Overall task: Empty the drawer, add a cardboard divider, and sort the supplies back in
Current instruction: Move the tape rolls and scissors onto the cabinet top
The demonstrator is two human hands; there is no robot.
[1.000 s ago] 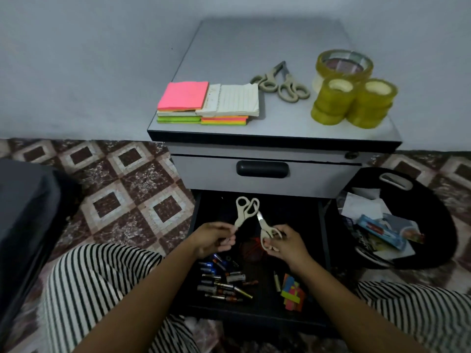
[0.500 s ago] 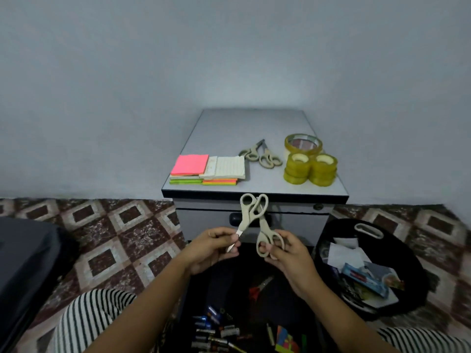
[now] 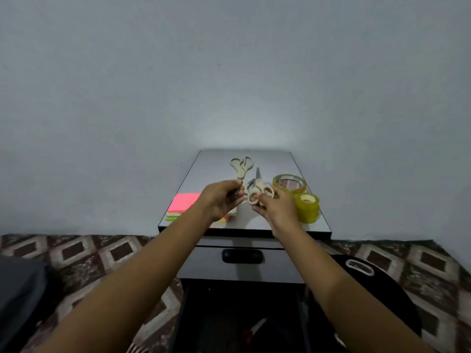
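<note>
Both my hands are up over the grey cabinet top (image 3: 216,165). My left hand (image 3: 223,198) pinches the blade end of one pair of beige scissors (image 3: 241,165), whose handles point away toward the wall. My right hand (image 3: 276,206) grips the handle rings of a second beige pair (image 3: 260,191), with its blade pointing away. The two pairs sit close together just above the surface. Below, the black bottom drawer (image 3: 183,322) stands open, and a red-handled item (image 3: 254,327) shows dimly inside.
A stack of sticky notes with a pink top (image 3: 183,201) lies at the front left of the cabinet top. Yellow tape rolls (image 3: 307,207) stand at the right. The upper drawer with a black handle (image 3: 242,256) is closed. A black bag (image 3: 369,289) sits on the floor to the right.
Both hands have lifted the two pairs of scissors out of the open drawer and carried them forward over the cabinet top. The view has tilted up.
</note>
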